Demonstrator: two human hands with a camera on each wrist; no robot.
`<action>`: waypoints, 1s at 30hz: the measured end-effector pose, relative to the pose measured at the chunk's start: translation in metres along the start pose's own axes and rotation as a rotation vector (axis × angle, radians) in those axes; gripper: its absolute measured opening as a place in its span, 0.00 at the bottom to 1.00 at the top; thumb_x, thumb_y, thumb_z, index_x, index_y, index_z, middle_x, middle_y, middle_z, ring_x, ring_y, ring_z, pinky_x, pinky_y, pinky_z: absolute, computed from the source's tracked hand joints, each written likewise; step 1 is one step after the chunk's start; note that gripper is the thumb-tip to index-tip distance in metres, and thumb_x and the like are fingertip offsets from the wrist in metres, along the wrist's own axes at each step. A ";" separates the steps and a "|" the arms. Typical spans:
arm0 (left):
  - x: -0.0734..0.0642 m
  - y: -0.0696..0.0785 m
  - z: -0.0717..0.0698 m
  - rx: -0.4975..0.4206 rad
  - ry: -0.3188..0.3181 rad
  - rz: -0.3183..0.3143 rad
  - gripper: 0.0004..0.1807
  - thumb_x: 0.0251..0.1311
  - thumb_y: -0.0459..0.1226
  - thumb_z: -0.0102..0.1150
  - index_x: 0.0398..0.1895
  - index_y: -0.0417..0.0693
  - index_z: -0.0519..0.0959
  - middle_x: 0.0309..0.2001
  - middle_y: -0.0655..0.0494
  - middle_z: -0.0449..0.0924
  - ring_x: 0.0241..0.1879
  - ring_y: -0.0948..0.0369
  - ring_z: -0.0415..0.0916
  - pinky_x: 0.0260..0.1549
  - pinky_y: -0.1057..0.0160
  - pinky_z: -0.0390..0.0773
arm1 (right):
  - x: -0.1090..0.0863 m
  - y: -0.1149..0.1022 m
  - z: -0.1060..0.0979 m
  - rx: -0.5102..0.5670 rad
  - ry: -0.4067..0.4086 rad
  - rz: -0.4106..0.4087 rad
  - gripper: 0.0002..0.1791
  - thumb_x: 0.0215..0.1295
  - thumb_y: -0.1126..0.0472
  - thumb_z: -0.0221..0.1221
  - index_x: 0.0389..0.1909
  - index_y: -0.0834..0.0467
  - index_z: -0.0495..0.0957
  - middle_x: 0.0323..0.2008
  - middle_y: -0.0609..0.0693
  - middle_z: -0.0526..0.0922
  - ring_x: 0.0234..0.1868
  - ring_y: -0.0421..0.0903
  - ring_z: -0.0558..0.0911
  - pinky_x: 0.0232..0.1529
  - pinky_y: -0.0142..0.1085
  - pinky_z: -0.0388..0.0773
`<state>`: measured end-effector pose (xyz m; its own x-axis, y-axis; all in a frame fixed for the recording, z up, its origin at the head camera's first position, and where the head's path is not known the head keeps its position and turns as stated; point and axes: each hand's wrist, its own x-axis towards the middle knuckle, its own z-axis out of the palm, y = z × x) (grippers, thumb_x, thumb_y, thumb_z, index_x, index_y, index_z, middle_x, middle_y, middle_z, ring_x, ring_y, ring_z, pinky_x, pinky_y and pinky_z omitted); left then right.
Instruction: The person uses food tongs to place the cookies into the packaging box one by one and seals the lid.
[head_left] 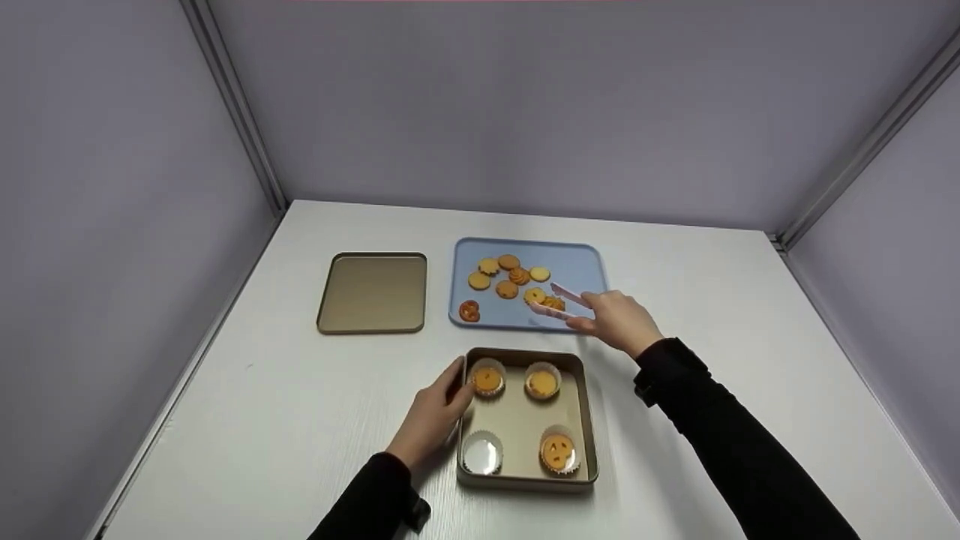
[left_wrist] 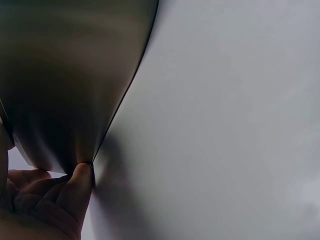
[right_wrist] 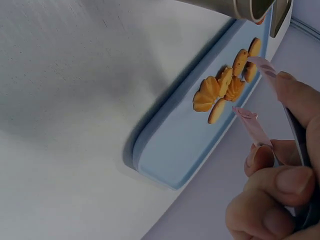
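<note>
My right hand (head_left: 621,322) holds a pair of pink tongs (right_wrist: 255,127), with the tips spread apart above the blue tray (head_left: 585,259). Under the tips lie a ring-shaped cookie (head_left: 534,296) and a swirled cookie (head_left: 556,303), and the tongs partly cover them. Fingers and thumb of my left hand (head_left: 431,412) grip the left wall of a deep golden tin (head_left: 517,420). Inside it, paper cups with cookies (head_left: 488,380) stand at both back corners, and a cup with a pretzel-like cookie (head_left: 558,453) at front right. The front left cup (head_left: 482,453) shows only its shiny inside.
Several more cookies (head_left: 508,262) are grouped on the blue tray, with a brown pretzel (head_left: 469,310) near its front left corner. A shallow golden lid or tray (head_left: 375,292) lies left of it. Grey walls (head_left: 487,112) enclose the white table (head_left: 300,420).
</note>
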<state>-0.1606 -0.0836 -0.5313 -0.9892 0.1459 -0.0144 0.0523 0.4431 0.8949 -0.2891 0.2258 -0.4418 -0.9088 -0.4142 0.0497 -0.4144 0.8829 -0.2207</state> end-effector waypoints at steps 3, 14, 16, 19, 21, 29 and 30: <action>0.000 0.000 0.000 -0.004 -0.001 0.001 0.34 0.77 0.46 0.51 0.79 0.41 0.60 0.73 0.35 0.65 0.72 0.39 0.64 0.73 0.42 0.62 | 0.004 0.000 0.004 -0.019 0.000 -0.006 0.21 0.69 0.50 0.66 0.47 0.65 0.81 0.39 0.64 0.86 0.39 0.62 0.85 0.39 0.54 0.81; 0.001 0.001 0.000 -0.010 0.001 0.010 0.34 0.77 0.45 0.52 0.79 0.41 0.59 0.73 0.35 0.65 0.71 0.38 0.64 0.73 0.42 0.62 | 0.019 -0.001 0.012 -0.043 -0.038 0.018 0.22 0.69 0.48 0.65 0.45 0.66 0.81 0.37 0.64 0.85 0.39 0.63 0.85 0.39 0.55 0.82; 0.000 0.001 0.000 -0.008 0.004 0.013 0.34 0.77 0.45 0.52 0.79 0.40 0.60 0.73 0.35 0.66 0.71 0.39 0.65 0.73 0.43 0.62 | 0.020 -0.002 0.012 -0.064 -0.047 0.012 0.23 0.70 0.47 0.64 0.47 0.66 0.82 0.38 0.64 0.85 0.40 0.63 0.85 0.40 0.56 0.82; 0.000 0.001 0.000 -0.009 0.002 0.012 0.33 0.77 0.45 0.51 0.79 0.40 0.60 0.73 0.35 0.65 0.71 0.40 0.64 0.73 0.43 0.63 | 0.023 -0.005 0.014 -0.090 -0.058 0.015 0.24 0.71 0.47 0.64 0.49 0.66 0.82 0.40 0.64 0.86 0.41 0.63 0.85 0.42 0.56 0.83; 0.000 0.001 0.000 -0.013 0.000 0.007 0.33 0.77 0.45 0.51 0.79 0.41 0.60 0.73 0.36 0.65 0.72 0.40 0.64 0.74 0.44 0.62 | 0.024 -0.006 0.015 -0.095 -0.059 0.023 0.23 0.71 0.48 0.63 0.50 0.65 0.82 0.41 0.64 0.86 0.42 0.62 0.85 0.43 0.56 0.83; 0.000 0.001 0.001 -0.017 0.006 0.001 0.33 0.77 0.45 0.51 0.79 0.41 0.60 0.73 0.36 0.65 0.72 0.40 0.64 0.73 0.44 0.62 | 0.026 -0.008 0.020 -0.058 -0.059 0.016 0.21 0.73 0.49 0.62 0.50 0.65 0.83 0.43 0.64 0.86 0.44 0.62 0.85 0.44 0.57 0.83; 0.000 0.001 0.001 -0.017 0.008 0.002 0.33 0.77 0.45 0.51 0.79 0.41 0.61 0.73 0.36 0.66 0.72 0.40 0.64 0.73 0.44 0.62 | 0.025 -0.008 0.020 -0.056 -0.059 0.012 0.21 0.73 0.50 0.61 0.50 0.65 0.83 0.43 0.64 0.87 0.44 0.62 0.85 0.45 0.57 0.82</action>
<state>-0.1604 -0.0827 -0.5310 -0.9901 0.1400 -0.0090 0.0523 0.4278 0.9023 -0.3079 0.2039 -0.4584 -0.9101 -0.4143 -0.0105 -0.4070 0.8983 -0.1657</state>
